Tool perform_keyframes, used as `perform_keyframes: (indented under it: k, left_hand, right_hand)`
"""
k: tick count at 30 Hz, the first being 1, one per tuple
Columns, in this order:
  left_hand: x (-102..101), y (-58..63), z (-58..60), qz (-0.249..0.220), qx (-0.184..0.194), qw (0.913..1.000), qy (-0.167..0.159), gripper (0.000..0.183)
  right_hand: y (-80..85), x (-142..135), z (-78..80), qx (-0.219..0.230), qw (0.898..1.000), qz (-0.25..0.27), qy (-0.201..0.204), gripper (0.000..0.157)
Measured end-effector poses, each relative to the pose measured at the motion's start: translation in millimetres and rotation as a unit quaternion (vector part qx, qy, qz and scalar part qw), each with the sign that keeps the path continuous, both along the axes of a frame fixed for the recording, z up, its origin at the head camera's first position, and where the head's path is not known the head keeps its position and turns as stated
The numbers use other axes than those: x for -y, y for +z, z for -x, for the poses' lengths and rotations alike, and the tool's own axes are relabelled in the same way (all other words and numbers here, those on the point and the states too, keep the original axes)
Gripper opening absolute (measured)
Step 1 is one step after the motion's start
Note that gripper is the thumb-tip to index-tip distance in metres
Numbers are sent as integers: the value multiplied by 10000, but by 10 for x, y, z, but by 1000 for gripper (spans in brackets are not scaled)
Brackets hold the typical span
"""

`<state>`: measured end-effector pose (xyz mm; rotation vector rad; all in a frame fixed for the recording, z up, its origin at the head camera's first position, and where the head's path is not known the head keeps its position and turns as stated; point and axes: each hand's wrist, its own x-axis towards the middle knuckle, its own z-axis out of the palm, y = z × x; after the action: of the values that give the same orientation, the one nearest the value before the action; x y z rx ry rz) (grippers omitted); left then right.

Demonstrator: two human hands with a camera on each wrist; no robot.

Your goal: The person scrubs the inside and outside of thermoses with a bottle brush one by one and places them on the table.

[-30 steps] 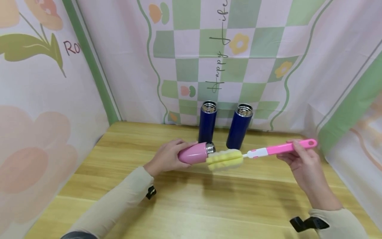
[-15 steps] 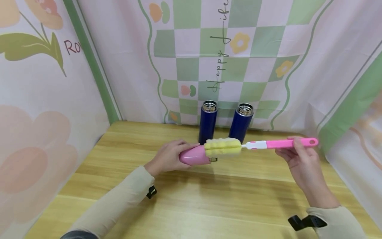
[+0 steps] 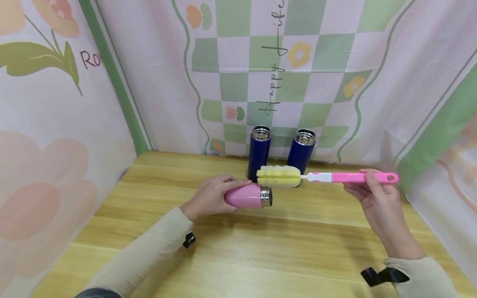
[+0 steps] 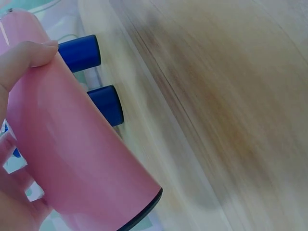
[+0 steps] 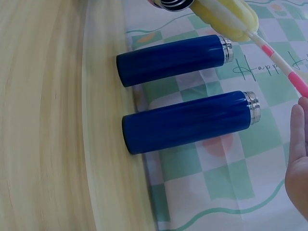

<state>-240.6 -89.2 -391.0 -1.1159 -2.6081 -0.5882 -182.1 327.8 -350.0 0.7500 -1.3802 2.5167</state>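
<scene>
My left hand (image 3: 213,195) grips a pink bottle (image 3: 246,196) that lies tilted on its side above the table, its bare metal mouth facing right. In the left wrist view the thumb presses along the pink bottle (image 4: 86,144), whose dark base points down. My right hand (image 3: 381,207) pinches the pink handle of a bottle brush (image 3: 357,178). The brush's yellow sponge head (image 3: 279,176) hovers just above the bottle's mouth, outside it. In the right wrist view the sponge head (image 5: 228,19) appears beside the bottle's metal rim (image 5: 175,4).
Two dark blue bottles, one on the left (image 3: 258,151) and one on the right (image 3: 301,151), stand uncapped at the back of the wooden table (image 3: 238,256). A patterned curtain (image 3: 167,82) hangs right behind them and along both sides.
The brush head has risen from in front of the pink bottle's mouth to just above it, uncovering the metal rim. The left hand and bottle have barely shifted.
</scene>
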Motion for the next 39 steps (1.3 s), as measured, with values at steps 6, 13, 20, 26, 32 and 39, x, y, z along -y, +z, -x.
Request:
perform_keyframes:
  k: [6, 13, 20, 26, 32, 39]
  left_hand:
    - [6, -37, 3, -145, -163, 9997, -85, 74]
    - [14, -51, 0, -367, -173, 9992, -2, 74]
    - [22, -36, 18, -539, -85, 9985, 73, 77]
    - [45, -2, 27, -818, 133, 9963, 237, 77]
    - [63, 11, 31, -833, 158, 9960, 275, 76]
    - [67, 5, 26, -822, 111, 9961, 306, 75]
  right_hand:
    - [-7, -23, -10, 76, 9993, -263, -266, 27]
    - [-31, -31, -29, 107, 9976, -406, -547, 26]
    - [-43, -79, -38, 174, 9963, -525, -651, 25]
    - [-53, -93, -51, 186, 9948, -770, -634, 23]
    - [-60, -95, -63, 180, 9969, -629, -441, 25]
    - [-62, -103, -70, 192, 9957, -750, -508, 25]
